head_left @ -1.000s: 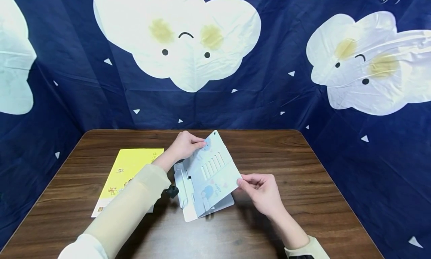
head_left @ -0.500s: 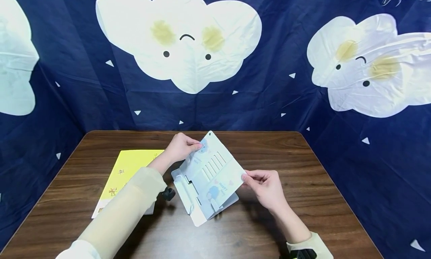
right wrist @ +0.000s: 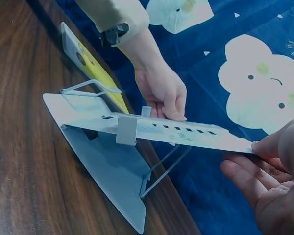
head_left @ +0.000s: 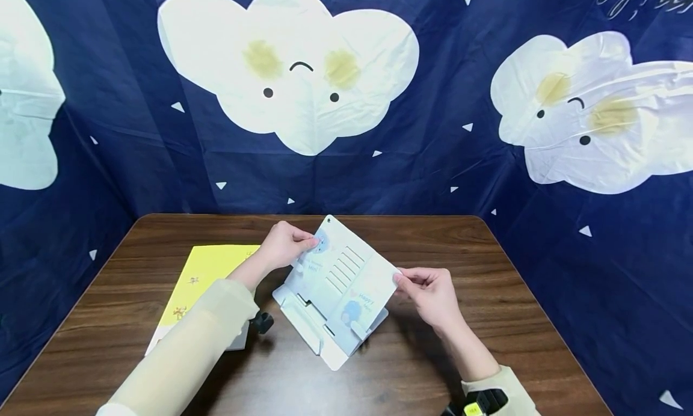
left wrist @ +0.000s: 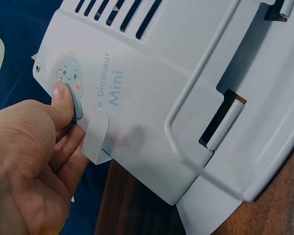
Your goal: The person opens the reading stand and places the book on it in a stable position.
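A pale blue folding book stand point(head_left: 338, 278) with slots and cartoon prints stands on the table, its back plate raised and tilted over the base. My left hand point(head_left: 284, 244) pinches the plate's left edge, the thumb over the printed dinosaur face in the left wrist view. With thumb and fingers, my right hand point(head_left: 430, 296) grips the plate's right corner. Seen from the right wrist, a wire support point(right wrist: 164, 169) runs between the raised plate and the base plate point(right wrist: 105, 164). A ledge point(head_left: 300, 323) lies along the stand's lower left side.
A yellow book point(head_left: 208, 272) lies at the left on the brown wooden table point(head_left: 487, 320), partly hidden by my left sleeve point(head_left: 200, 338). Behind the table hangs a dark blue cloth point(head_left: 346, 181) printed with white clouds.
The stand has turned, its front corner swinging toward me and to the right. My left hand has moved a little left and nearer; my right hand has shifted slightly right. Both keep their hold.
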A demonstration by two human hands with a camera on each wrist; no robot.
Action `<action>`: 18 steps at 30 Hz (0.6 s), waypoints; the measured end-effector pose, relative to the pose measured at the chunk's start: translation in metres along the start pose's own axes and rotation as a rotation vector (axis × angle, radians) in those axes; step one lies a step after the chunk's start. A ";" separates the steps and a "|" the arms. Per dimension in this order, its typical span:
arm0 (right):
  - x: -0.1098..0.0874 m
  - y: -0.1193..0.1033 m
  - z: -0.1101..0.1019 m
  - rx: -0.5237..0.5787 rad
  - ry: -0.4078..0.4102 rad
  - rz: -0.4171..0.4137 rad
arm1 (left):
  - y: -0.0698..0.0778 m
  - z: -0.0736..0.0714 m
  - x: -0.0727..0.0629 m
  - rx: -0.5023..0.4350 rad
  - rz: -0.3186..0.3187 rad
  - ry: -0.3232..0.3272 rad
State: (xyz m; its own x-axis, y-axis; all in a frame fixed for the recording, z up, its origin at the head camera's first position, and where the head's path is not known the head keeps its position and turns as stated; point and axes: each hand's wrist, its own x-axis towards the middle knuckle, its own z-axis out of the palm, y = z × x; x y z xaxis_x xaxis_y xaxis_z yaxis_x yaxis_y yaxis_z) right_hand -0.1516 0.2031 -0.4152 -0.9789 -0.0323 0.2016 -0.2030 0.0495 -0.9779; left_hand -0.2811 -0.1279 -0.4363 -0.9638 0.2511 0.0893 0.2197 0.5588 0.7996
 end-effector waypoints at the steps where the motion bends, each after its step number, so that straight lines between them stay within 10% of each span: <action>1: 0.001 0.000 0.000 -0.002 0.004 0.001 | -0.001 0.000 -0.001 -0.006 -0.005 0.000; 18: 0.029 0.007 -0.005 -0.026 0.055 0.033 | -0.005 -0.006 -0.025 -0.065 -0.078 0.012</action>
State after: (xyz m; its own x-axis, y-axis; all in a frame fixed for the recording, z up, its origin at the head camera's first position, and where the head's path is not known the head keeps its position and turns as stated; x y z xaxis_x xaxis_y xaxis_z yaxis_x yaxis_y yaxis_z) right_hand -0.1815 0.2070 -0.4158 -0.9846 0.0250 0.1731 -0.1708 0.0760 -0.9824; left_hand -0.2593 -0.1416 -0.4394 -0.9794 0.1996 0.0318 0.1341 0.5236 0.8414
